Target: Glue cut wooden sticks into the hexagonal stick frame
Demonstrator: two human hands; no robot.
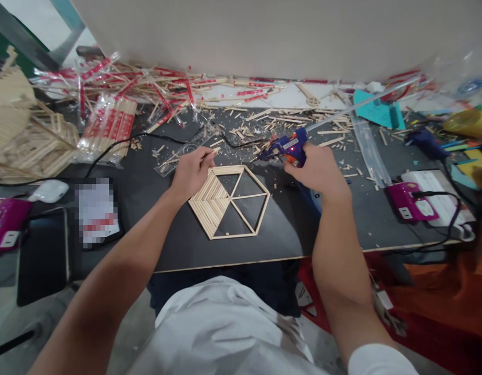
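A hexagonal wooden-stick frame [262,214] with spokes lies flat on the dark table; sticks fill its two left sections, and the others show open gaps. Over its upper left edge, my left hand [192,172] is closed in a pinch on a short wooden stick [216,149], mostly hidden by the fingers. To the right, my right hand [321,166] grips a blue hot glue gun [289,147] with a lit red light. Its nozzle points left, above the frame's top right corner. A long clear glue stick [342,115] extends from its back.
Wrapped chopsticks [108,125] and loose stick scraps [264,122] cover the back. At left are a phone [98,211], a dark phone-like slab [43,255] and a wooden model [41,125]. A pink power adapter [410,202] and second glue gun [426,143] sit right. A black cord [143,134] crosses the table.
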